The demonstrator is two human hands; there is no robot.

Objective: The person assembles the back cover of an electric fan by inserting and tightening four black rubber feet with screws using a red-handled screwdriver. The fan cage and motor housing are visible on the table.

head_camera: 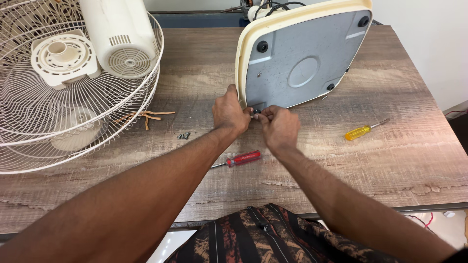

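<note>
Fingers of both hands, left hand (230, 114) and right hand (279, 125), pinch together on a small black part (257, 112) at fan base (302, 58) near-left corner, mid-tabletop; likely fitting step, next needs red screwdriver (243, 158).

Fan parts spread over a table, the base tipped up at the back centre.

The fan base (302, 58) stands on edge on the table (390, 165), its underside facing the person. At its lower near corner the left hand (230, 114) and right hand (279, 125) meet, side by side, touching the base. Left of them lie stacked fan grilles (58, 122), with a motor housing (122, 39) and a hub piece (63, 58) resting in them. Between grilles and hands lie some strips (148, 116) and small screws (184, 136). One screwdriver (241, 159) lies before the hands, under the forearms; another screwdriver (363, 130) lies right of them.
</note>
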